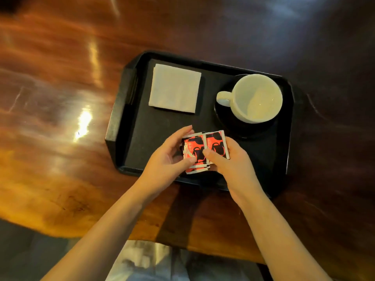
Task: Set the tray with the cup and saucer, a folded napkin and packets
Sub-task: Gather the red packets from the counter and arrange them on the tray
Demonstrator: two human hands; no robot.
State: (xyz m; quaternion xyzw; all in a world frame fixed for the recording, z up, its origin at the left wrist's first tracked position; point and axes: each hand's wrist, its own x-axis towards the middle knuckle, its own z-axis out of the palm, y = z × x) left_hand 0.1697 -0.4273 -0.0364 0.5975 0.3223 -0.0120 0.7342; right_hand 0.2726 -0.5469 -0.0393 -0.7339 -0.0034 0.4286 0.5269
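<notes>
Head view, nearest first: 2 bare forearms reach up from 6 o'clock over the near edge of a glossy wooden table (60,110). Both hands meet over the near middle of a black tray (117,116). The left hand (168,157) curls its fingers around the left edge of a small stack of red-and-black packets (203,151), thumb pressed on top. The right hand (229,161) pinches the right side of the stack, thumb on the printed face and fingers underneath. 2 packets show side by side on top, with more edges fanned below; whether the stack touches the tray floor is unclear. Farther on, at 11 o'clock on the tray, lies a folded white napkin (174,88), flat and square. At 1 o'clock, a cream cup (255,98) stands upright and empty on a dark saucer (233,124), handle pointing toward the napkin.
</notes>
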